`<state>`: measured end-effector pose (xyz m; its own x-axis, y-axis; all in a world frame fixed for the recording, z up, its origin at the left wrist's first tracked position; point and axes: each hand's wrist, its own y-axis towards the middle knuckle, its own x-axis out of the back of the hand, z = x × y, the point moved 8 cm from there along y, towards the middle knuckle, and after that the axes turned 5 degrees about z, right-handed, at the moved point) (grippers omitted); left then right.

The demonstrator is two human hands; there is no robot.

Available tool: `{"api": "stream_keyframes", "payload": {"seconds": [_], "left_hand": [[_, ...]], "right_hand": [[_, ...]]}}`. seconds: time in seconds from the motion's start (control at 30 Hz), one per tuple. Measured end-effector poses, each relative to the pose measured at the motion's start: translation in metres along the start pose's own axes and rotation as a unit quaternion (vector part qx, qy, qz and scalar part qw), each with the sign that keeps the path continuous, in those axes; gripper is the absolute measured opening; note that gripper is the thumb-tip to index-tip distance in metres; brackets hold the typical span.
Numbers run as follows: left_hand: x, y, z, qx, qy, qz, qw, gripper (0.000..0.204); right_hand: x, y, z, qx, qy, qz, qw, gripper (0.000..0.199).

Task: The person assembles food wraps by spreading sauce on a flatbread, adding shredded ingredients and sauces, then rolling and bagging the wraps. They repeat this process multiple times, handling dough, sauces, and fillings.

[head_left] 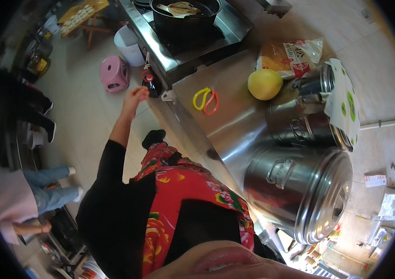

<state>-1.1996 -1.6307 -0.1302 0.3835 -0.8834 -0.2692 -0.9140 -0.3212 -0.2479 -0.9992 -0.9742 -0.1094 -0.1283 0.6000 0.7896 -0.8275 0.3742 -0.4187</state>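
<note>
My left hand (135,99) hangs out in front of me over the floor, its fingers loosely bent and a little apart, with nothing visible in them. Just past its fingertips is a dark bottle with a red cap (150,83), beside the steel counter's end; whether the fingertips touch it is hard to tell. My right hand is out of sight. On the steel counter (227,125) lie scissors with one yellow and one red handle (206,101). A yellow-green round fruit (265,84) sits against a bag of bread-like food (285,58).
Large lidded steel pots (286,186) line the counter on my right. A black pan (187,18) stands on the stove ahead. A pink stool (115,73) and a white bucket (129,45) are on the floor. Another person in jeans (51,183) stands at my left.
</note>
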Motion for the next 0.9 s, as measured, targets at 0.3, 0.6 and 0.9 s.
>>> {"api": "stream_keyframes", "payload": {"seconds": [0.3,0.6,0.9], "left_hand": [[0.124,0.291,0.058,0.279,-0.136,-0.18,0.933,0.053],[0.14,0.368,0.091,0.289,-0.078,-0.091,0.95,0.03],[0.14,0.379,0.098,0.209,-0.038,-0.027,0.977,0.011]], "right_hand": [[-0.074,-0.097,0.1,-0.132,0.0,-0.044,0.99,0.019],[-0.114,-0.18,0.131,-0.228,0.018,-0.077,0.97,0.019],[-0.145,-0.25,0.09,-0.289,0.02,-0.096,0.952,0.019]]}}
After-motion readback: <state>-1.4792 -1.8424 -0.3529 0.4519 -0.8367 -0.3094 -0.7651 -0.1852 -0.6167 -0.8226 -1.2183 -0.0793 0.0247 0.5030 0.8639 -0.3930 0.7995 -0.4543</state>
